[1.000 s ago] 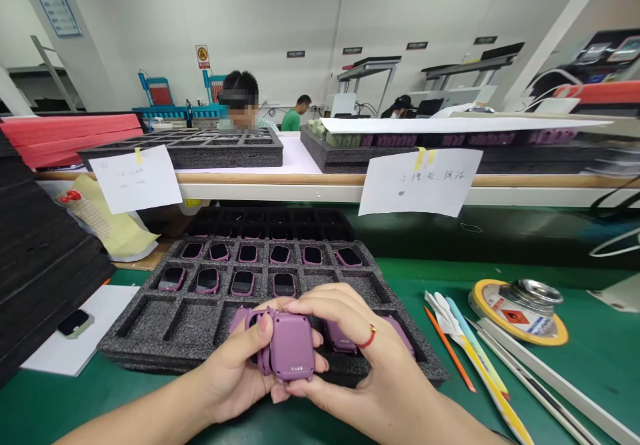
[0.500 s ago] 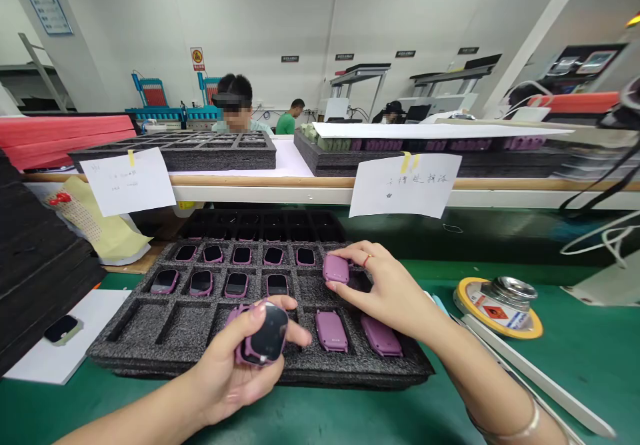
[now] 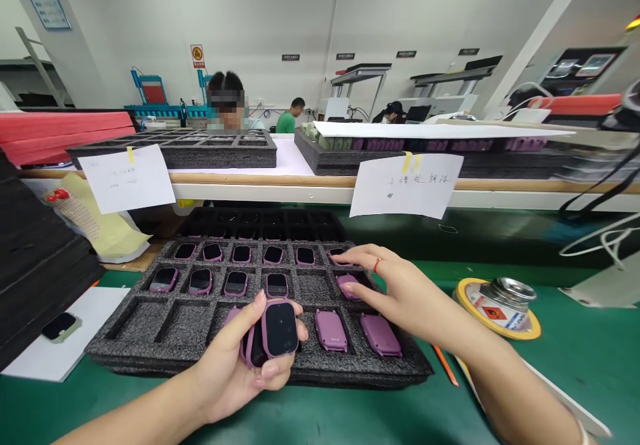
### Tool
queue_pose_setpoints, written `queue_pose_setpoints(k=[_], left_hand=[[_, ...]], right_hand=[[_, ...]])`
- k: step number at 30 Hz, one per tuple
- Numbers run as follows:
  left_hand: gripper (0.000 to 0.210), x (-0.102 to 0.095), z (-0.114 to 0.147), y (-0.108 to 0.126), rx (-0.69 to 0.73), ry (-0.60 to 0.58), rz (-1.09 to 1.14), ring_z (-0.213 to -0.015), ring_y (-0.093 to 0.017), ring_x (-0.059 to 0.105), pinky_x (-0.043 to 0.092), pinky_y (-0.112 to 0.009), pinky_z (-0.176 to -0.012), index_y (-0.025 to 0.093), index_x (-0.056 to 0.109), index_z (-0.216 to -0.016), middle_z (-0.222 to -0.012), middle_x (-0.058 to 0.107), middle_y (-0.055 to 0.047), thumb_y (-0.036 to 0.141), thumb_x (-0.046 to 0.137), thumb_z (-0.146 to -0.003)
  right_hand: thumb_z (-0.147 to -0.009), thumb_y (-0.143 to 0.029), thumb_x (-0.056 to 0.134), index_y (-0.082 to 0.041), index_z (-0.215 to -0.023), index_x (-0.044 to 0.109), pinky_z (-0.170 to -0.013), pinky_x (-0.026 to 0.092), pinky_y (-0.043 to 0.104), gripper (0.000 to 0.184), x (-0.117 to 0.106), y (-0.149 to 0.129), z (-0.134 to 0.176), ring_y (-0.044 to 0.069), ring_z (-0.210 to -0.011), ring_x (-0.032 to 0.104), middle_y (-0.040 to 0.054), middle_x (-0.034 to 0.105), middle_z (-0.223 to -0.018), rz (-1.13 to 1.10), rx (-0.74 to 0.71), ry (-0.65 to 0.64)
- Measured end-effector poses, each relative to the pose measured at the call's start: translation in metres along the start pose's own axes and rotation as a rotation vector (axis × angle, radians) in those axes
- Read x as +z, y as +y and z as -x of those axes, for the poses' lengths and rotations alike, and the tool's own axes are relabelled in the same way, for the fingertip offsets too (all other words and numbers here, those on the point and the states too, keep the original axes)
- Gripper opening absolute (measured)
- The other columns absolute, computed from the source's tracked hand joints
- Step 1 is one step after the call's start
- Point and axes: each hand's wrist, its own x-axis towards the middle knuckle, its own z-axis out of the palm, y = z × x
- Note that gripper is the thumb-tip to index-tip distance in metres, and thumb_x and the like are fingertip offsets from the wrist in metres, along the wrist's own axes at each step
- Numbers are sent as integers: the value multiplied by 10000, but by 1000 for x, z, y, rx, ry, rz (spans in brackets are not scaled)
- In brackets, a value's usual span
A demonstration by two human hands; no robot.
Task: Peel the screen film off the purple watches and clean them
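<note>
Watches (image 3: 280,328): a small stack gripped in the left hand (image 3: 225,371), front one screen outward.
Purple case (image 3: 349,278): in a foam tray (image 3: 150,363) pocket beneath the right hand (image 3: 400,281), near its thumb; whether the thumb touches it is hard to tell.
Pocket handling: guiding the case by its edges, level, should be kindest, with fingertips kept light over the dark-screened watch (image 3: 337,252) below them.
Stack care: a firm but gentle hold should limit rubbing between screens.
Left pose: palm up beside the tray's near edge, thumb over the stack's side, fingers curled around.
Right pose: palm down, thumb and fingers parted, forearm slanting in from the right.
</note>
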Motion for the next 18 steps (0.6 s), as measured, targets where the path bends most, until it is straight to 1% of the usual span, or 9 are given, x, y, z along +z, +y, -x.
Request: queue_pose_setpoints(k=[1,2,4,5,7,11,12,16,18], left_hand=[[362,0,0,0,-1,18,-9,-416,-13,444,241,-153,-391,123,758,-978,-855,718,-78,466,709,-875],[351,0,0,-1,2,28,-26,-407,-10,425,235,-157,-395,134,758,-965,-836,714,-69,468,718,-867],[385,0,1,-3,-1,18,-73,-392,-17,389,240,-170,-409,127,759,-919,-703,674,-38,505,716,-856],[423,0,2,-3,-7,7,-94,-386,-23,370,244,-175,-418,113,757,-887,-608,622,-13,532,705,-855],[468,0,2,-4,-18,11,-108,-387,-27,351,237,-179,-429,94,747,-839,-528,549,14,559,695,-851],[410,1,0,-3,-20,67,-52,-399,-13,385,182,-164,-413,109,733,-836,-698,648,-31,519,736,-829],[401,2,0,-3,-20,66,-37,-399,-12,394,179,-160,-409,109,731,-834,-710,653,-34,510,745,-824],[380,2,0,-3,-17,55,10,-400,-16,409,199,-151,-411,111,726,-833,-662,633,-23,489,764,-817],[355,2,1,-4,-16,40,14,-398,-23,414,214,-155,-418,130,728,-863,-631,620,-6,482,756,-828]], right_hand=[[-945,-325,617,-257,-1180,661,-1030,494,445,249,4,-14,2,254,-1146,624,73,674,-1190,-60,-73,57],[-941,-328,646,-259,-1125,654,-994,512,391,197,8,-28,5,224,-1106,634,56,676,-1147,-140,-160,76],[-841,-336,794,-251,-1040,624,-920,538,302,275,17,-55,11,188,-1050,646,34,663,-1105,-287,-296,5],[-789,-321,846,-241,-983,608,-900,542,282,317,22,-66,14,184,-1048,645,34,650,-1103,-308,-327,-5],[-764,-291,867,-225,-899,578,-877,547,279,326,31,-78,18,182,-1020,650,46,623,-1115,-292,-353,30],[-852,-208,759,-218,-869,579,-817,562,291,181,42,-81,21,143,-861,655,51,597,-1112,-282,-337,103],[-860,-190,738,-219,-881,589,-822,565,298,153,43,-80,21,144,-858,657,53,599,-1112,-290,-335,113],[-870,-158,687,-215,-886,635,-885,569,333,79,45,-80,19,195,-990,675,70,639,-1103,-287,-371,205],[-875,-145,685,-210,-866,662,-854,581,314,70,46,-81,18,188,-961,690,65,667,-1054,-296,-390,261]])
